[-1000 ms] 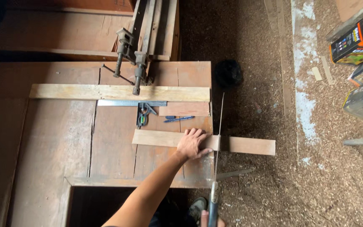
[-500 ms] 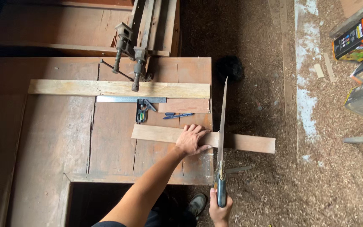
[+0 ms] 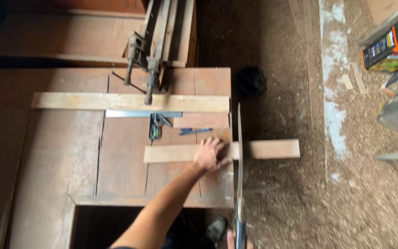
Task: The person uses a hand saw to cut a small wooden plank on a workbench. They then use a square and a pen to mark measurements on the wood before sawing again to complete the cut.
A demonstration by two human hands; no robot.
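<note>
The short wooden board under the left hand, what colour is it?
The short wooden board is pale tan, pinkish toward its overhanging end; the head view shows it best.

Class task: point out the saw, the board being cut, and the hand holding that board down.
Saw (image 3: 239, 152), head view, middle of the blade.
Board (image 3: 272, 149), head view, overhanging end.
Left hand (image 3: 209, 154), head view, back of the hand.

Sawdust-strewn floor (image 3: 346, 203) - worn wooden workbench (image 3: 61, 152).
</note>
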